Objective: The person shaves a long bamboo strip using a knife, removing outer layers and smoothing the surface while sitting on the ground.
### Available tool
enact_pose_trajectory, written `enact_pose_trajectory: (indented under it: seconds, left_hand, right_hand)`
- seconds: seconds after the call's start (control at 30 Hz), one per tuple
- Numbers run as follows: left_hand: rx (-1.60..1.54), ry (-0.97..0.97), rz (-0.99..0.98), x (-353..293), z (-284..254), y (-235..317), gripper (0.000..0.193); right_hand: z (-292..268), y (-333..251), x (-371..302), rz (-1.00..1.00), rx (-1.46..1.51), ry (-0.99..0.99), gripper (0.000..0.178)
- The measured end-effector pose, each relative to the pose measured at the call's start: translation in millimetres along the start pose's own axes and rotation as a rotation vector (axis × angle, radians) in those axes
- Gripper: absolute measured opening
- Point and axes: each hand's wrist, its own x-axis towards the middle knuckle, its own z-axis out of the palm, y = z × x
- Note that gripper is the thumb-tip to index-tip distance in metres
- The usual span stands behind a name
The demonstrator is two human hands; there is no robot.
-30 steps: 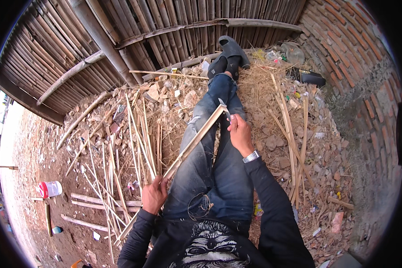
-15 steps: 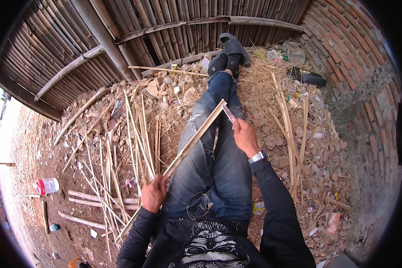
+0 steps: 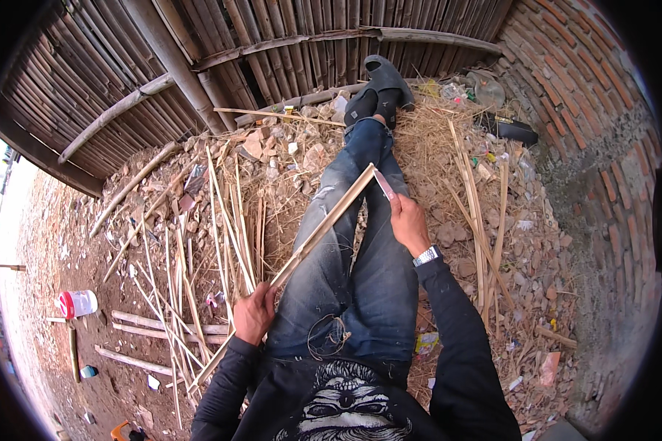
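Observation:
A long pale bamboo strip (image 3: 324,226) slants across my outstretched legs, its far end above my shins and its near end passing under my left forearm. My left hand (image 3: 254,314) is closed around the strip beside my left thigh. In my right hand (image 3: 410,222) is a knife (image 3: 384,185), gripped by its handle, which the fingers mostly hide. The blade's tip meets or nearly meets the strip's far end; I cannot tell if it cuts into it. A thin tangle of string (image 3: 331,336) lies on my lap.
Many split bamboo strips (image 3: 228,220) lie to my left, and more strips (image 3: 478,220) to my right. Bamboo poles (image 3: 162,323) and a clear tub with a red lid (image 3: 78,303) are farther left. A bamboo wall (image 3: 287,66) stands ahead, a brick wall (image 3: 566,95) on the right.
My right hand and the knife have shifted slightly to the right, and the blade stands a little steeper. The strip's far end has moved slightly right. My left hand keeps its hold.

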Motion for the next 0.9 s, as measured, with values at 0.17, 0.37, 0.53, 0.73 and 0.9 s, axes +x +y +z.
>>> enact_pose_trajectory:
  seconds: [0.17,0.37,0.53,0.73,0.9]
  left_hand:
    - [0.02,-0.026,-0.002,2,-3,-1,0.018]
    - [0.007,-0.025,-0.004,4,-4,3,0.018]
    - [-0.067,-0.022,-0.002,3,4,-4,0.018]
    - [-0.087,-0.054,-0.021,5,1,0,0.018]
    - [-0.043,-0.062,-0.024,8,-4,6,0.018]
  right_hand:
    - [-1,0,3,0.019,-0.017,0.004,0.038]
    - [7,11,-1,0.011,0.048,-0.007,0.04]
    - [7,-4,-13,-0.051,0.078,-0.234,0.042]
    - [27,-15,-42,-0.118,0.156,-0.159,0.049]
    - [15,-8,-17,0.01,0.081,-0.044,0.042]
